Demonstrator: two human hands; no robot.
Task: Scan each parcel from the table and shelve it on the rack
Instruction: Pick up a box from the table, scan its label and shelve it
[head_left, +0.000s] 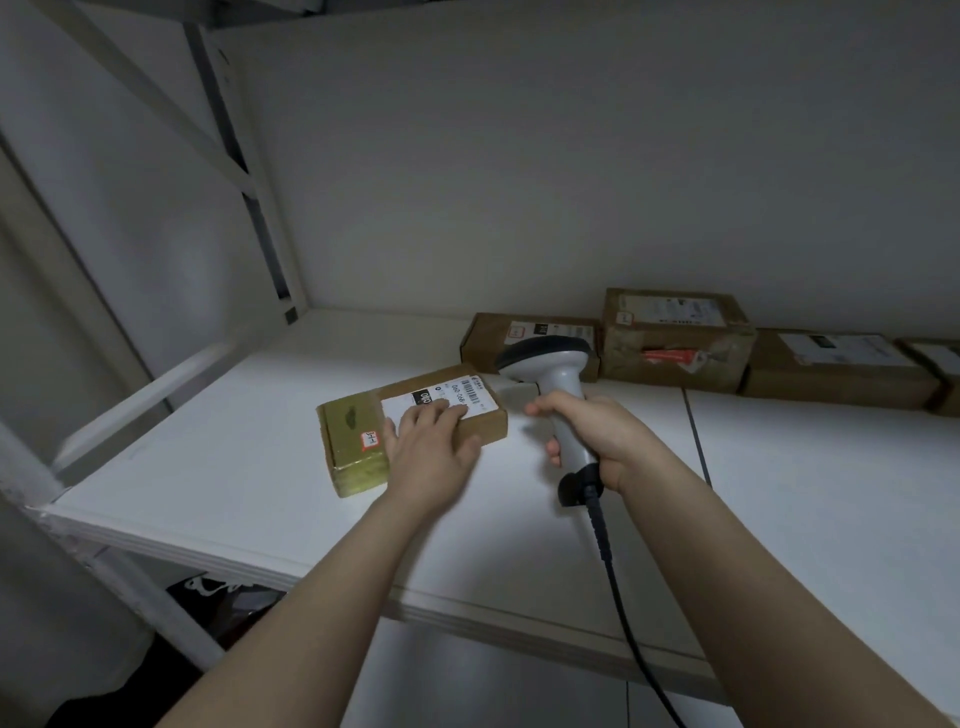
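A: Start at the left. Where is the parcel?

B: Past the rack upright (244, 171) at 10 o'clock, the parcel (353, 431) lies flat on the white shelf (208, 467), label up. It sits well apart from the 4 boxes (675, 338) lined along the wall at 1 to 3 o'clock of it.

A: How will it handle?

B: I'd judge it light and stiff. It's a small flat cardboard box, and the yellowish tape round its left end may be slick. It's best taken across the short width, thumb on the near wall and fingers over the top, clear of the barcode.

A: And the left hand?

B: The left hand (428, 449) lies palm down on the top, fingers straight and slightly spread over the label, thumb out by the near edge. It presses rather than grips, and the forearm reaches in from 7 o'clock.

A: The right?

B: At 3 o'clock of the parcel, the right hand (597, 431) is wrapped round the handle of the scanner (558, 379). The scanner's head is up, near the parcel's far corner. Its cable (623, 597) trails off toward 5 o'clock, over the shelf's front edge.
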